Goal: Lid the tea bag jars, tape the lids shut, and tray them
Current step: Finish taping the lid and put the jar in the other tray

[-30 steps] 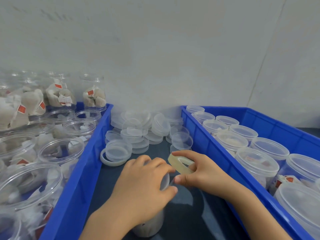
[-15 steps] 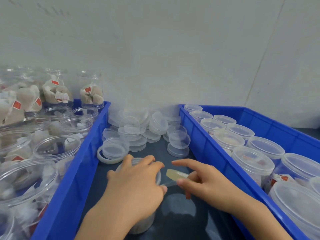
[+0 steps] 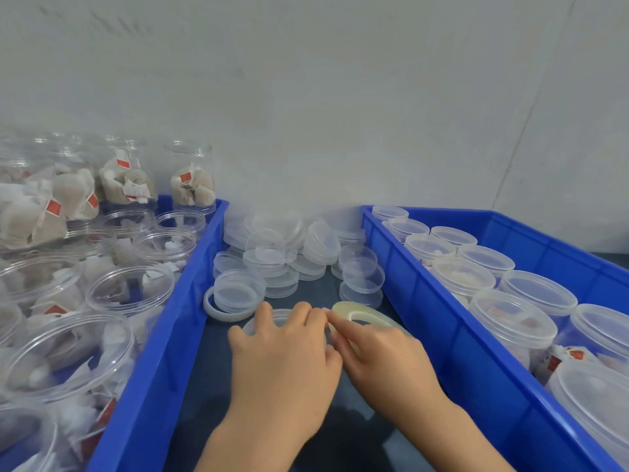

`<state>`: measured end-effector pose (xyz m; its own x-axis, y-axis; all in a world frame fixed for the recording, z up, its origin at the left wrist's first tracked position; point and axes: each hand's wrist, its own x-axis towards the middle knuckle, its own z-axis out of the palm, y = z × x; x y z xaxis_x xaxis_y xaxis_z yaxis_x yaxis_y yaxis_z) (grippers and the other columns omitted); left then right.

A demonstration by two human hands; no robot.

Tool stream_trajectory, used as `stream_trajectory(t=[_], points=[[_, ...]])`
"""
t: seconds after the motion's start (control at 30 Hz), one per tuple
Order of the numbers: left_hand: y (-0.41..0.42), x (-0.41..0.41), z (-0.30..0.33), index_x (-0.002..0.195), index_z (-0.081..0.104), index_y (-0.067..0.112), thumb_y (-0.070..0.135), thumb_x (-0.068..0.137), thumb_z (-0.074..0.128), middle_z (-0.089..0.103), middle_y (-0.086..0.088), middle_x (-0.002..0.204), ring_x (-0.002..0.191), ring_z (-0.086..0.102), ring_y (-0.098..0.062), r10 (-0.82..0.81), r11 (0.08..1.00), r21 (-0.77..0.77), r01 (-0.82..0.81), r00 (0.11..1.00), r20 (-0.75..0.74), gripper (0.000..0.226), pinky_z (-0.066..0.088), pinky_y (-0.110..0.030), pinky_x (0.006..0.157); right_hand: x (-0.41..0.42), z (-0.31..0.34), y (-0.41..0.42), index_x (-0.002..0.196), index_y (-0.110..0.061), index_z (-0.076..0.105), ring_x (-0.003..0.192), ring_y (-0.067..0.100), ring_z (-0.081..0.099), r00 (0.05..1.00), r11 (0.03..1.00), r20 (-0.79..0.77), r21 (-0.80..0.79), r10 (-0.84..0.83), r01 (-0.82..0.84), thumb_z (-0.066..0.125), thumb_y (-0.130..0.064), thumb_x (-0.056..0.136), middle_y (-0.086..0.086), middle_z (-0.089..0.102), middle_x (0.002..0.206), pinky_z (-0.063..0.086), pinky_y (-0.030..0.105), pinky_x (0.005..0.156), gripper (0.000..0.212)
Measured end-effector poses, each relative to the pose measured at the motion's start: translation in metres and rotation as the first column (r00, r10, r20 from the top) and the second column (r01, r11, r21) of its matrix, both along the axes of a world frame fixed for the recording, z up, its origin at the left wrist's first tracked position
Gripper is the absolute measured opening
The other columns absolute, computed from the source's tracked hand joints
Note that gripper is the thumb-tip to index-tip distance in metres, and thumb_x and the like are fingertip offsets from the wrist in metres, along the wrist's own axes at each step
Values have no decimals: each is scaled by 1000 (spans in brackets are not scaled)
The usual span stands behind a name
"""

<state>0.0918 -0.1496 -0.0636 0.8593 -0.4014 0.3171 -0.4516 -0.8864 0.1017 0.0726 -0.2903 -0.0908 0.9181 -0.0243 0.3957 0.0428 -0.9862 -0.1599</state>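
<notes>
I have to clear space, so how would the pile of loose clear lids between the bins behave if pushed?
The loose lids look thin, light plastic, so they would probably slide easily. They lie stacked unevenly, some tilted, so the pile would likely topple and scatter. A lid on edge might roll.

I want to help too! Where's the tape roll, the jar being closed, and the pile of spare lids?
tape roll [image 3: 366, 316]: head view, flat top face.
jar [image 3: 282, 316]: head view, lid's far rim.
spare lids [image 3: 272, 260]: head view, a middle lid.

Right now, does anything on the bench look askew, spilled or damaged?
Nothing looks spilled or damaged. The loose lids lie in an untidy heap between the two blue trays, several tilted on edge. The left hand covers the jar being taped; the right hand holds the tape roll.
</notes>
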Motion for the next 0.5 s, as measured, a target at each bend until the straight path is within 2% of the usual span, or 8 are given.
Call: stream_trajectory(t=[0.07,0.13,0.23,0.3,0.5], points=[[-2,0,1,119,37,34,45,92,27,42,15,120,111,38,-22,28,999,18,-28,1000,5,30,28,-38,73,6,-2,2,137,-54,26,81,9,55,1000,1000,23,10,-18,18,23,-50,96,-11,63,93,37,25,59,41],[-4,1,2,119,39,32,43,93,27,44,14,119,111,39,-24,54,998,29,-55,998,13,31,27,-38,72,16,-1,4,138,-52,29,87,9,59,999,998,36,57,-31,29,25,-49,97,-10,65,98,46,27,67,41],[-6,5,0,133,30,27,43,93,28,46,12,126,118,38,-29,91,995,31,-91,996,26,42,29,-40,74,32,1,10,136,-47,37,93,11,62,996,991,36,116,-78,73,28,-46,98,-10,67,104,49,31,75,38],[-6,9,-1,138,22,25,43,93,28,46,11,131,121,37,-32,103,994,33,-104,994,29,48,33,-42,78,43,3,13,135,-44,40,97,13,62,994,987,34,130,-103,98,28,-44,99,-8,67,110,48,30,75,38],[-5,16,0,125,31,24,41,92,31,50,11,124,112,42,-29,121,992,19,-121,992,22,38,34,-42,75,65,7,19,134,-34,47,96,20,61,990,979,-16,145,-142,142,29,-36,99,-1,67,105,41,32,69,39]])
